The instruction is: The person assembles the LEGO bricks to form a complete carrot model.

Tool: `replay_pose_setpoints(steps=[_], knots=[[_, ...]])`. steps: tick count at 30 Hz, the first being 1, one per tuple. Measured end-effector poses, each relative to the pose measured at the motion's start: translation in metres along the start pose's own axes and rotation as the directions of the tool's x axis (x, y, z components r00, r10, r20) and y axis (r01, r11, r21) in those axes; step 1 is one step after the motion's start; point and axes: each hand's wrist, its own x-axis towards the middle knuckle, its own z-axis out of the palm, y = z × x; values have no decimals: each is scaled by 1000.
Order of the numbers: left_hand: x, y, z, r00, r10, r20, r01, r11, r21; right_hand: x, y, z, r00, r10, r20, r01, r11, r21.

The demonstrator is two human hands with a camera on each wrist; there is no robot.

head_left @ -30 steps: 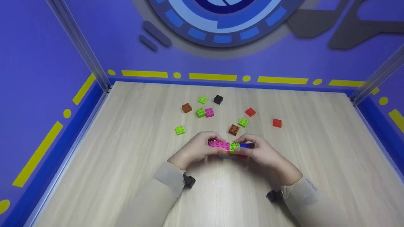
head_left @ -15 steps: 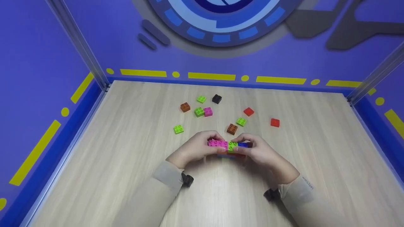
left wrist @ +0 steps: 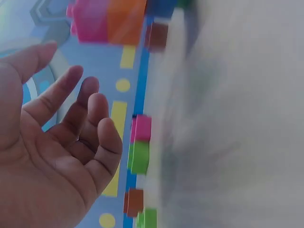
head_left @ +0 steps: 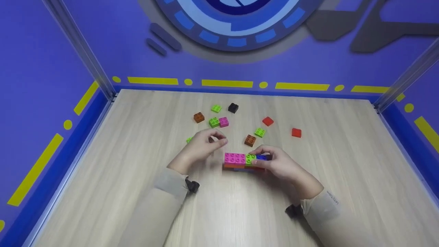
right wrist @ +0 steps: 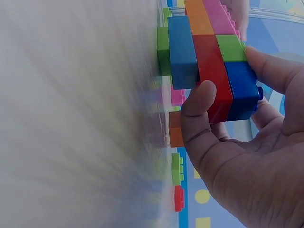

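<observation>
A built stack of toy building bricks (head_left: pixel 235 159) stands near the middle of the table. Pink, lime green and dark blue bricks form its top layer; the right wrist view shows an orange brick (right wrist: pixel 199 18) and a red brick (right wrist: pixel 212 71) beneath, then a lighter blue brick (right wrist: pixel 183 52) and a green one (right wrist: pixel 163 51) at the bottom. My right hand (head_left: pixel 279 164) grips the stack's right end, thumb and fingers around the green and dark blue bricks. Left of the stack and apart from it, my left hand (head_left: pixel 200 145) is raised with relaxed fingers, holding nothing.
Loose bricks lie beyond the hands: brown bricks (head_left: pixel 250 140), several lime green bricks (head_left: pixel 260 132), a pink brick (head_left: pixel 223 121), a black brick (head_left: pixel 233 108) and red bricks (head_left: pixel 296 132). One green brick (head_left: pixel 189 140) is partly hidden behind my left hand. Blue panels (head_left: pixel 219 73) enclose the table.
My left hand has let go of the pink end of the stack and moved left and away from me. My right hand keeps its grip on the stack.
</observation>
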Motion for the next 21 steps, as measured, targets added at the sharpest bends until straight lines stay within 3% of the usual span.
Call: replay_pose_setpoints(steps=[5, 11, 17, 21], knots=[[9, -10, -17, 986, -101, -130, 103, 995, 1, -1, 1, 1, 1000, 3, -1, -3, 1000, -3], [32, -25, -36, 926, -197, -322, 208, 978, 0, -1, 0, -1, 1000, 0, -5, 0, 1000, -18], [52, -36, -46, 871, -305, -384, 320, 947, -28, 0, 0, -1, 1000, -12, 1, 12, 1000, 8], [61, -37, -49, 853, -339, -396, 356, 934, -32, 0, 0, -1, 1000, -22, 1, 22, 1000, 16]])
